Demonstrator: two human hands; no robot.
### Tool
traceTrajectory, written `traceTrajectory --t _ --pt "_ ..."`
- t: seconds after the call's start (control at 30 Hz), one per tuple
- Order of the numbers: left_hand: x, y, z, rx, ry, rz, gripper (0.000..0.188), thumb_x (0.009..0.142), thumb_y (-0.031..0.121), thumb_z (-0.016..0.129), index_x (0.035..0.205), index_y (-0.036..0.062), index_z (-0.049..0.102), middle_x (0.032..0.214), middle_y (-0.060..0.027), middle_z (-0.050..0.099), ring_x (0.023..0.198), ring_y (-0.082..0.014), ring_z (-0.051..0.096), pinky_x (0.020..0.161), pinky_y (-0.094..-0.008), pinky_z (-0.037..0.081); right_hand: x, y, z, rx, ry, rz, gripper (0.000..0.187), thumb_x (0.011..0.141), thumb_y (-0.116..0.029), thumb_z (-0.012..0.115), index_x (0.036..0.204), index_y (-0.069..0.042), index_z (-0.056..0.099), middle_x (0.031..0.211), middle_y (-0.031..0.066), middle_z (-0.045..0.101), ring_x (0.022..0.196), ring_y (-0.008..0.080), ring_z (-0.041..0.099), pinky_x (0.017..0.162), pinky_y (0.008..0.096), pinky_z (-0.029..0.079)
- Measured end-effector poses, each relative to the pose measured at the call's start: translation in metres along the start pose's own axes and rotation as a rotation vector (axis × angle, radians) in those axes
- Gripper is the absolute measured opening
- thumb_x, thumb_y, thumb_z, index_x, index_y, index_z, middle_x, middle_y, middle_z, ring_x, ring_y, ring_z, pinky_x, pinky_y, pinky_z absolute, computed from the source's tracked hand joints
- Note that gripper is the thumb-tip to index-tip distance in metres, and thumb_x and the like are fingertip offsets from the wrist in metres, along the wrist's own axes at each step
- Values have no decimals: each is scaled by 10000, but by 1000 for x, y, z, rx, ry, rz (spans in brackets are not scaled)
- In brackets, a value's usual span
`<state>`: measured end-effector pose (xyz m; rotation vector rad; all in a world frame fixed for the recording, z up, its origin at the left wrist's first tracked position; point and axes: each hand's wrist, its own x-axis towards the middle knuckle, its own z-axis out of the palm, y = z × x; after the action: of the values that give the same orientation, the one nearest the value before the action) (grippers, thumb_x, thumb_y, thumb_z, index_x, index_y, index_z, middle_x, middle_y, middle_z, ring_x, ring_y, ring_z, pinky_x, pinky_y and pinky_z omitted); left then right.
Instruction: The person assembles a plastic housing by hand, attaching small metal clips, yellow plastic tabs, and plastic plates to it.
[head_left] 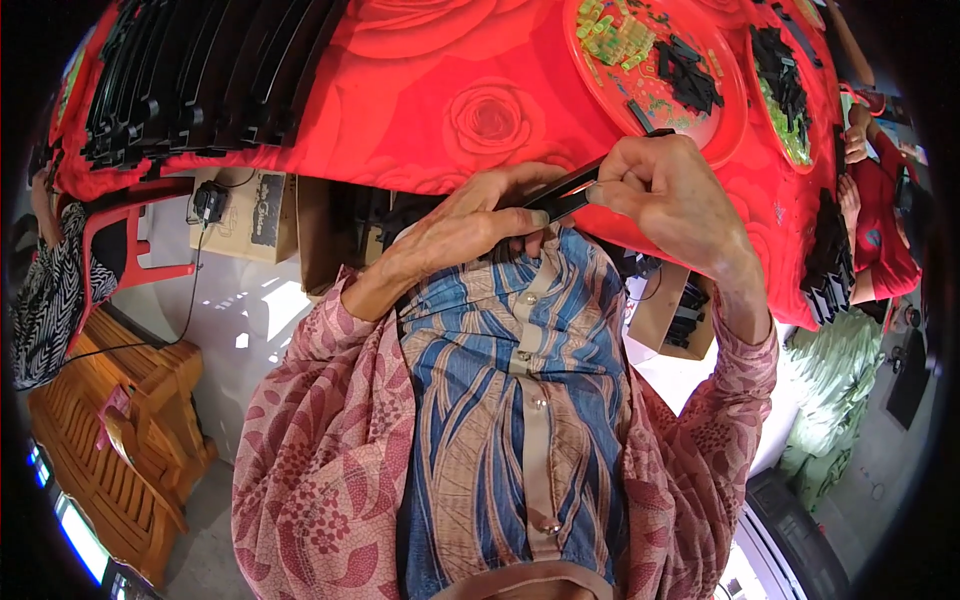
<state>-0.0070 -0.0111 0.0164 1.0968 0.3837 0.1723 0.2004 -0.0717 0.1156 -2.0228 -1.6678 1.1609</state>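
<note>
- Red tablecloth [385, 105] with printed roses is covering the work surface, and long black strips [215, 80] are lying side by side at its left end.
- Between the two hands, near the cloth's front edge, one black piece [568, 186] is being worked on; it is slanting upward to the right.
- Left hand [465, 222] is closing around this piece, with the thumb pressing on it.
- Right hand [665, 190] is bending its fingers tightly together at the piece; whether a small part is sitting between the fingertips, I cannot tell.
- On the red tray [738, 105], green-yellow parts [618, 42] and short black parts [690, 78] are lying loose, so, in my judgement, much work is remaining.
- As it seems, this piece is not yet finished, because both hands are occupying themselves with it.
- Whether the strips at left are waiting or already completed, the view is not showing.
</note>
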Motion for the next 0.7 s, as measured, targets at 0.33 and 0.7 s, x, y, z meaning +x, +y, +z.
traceTrajectory --t 0.33,0.7 --pt "0 0 1 -27 11 -6 526 856 49 564 1353 -70 440 1042 -79 631 861 -130 605 826 -271 479 -4 -12 9 -200 114 -43 129 765 -115 656 737 11 651 649 182 634 654 342 649 613 443 481" --pt "4 -1 5 -24 61 -33 329 889 13 524 1212 -46 503 905 -64 617 759 -124 591 699 -269 480 -10 -7 23 -332 250 -150 144 771 -149 669 747 -18 614 605 180 599 614 372 613 575 479 458"
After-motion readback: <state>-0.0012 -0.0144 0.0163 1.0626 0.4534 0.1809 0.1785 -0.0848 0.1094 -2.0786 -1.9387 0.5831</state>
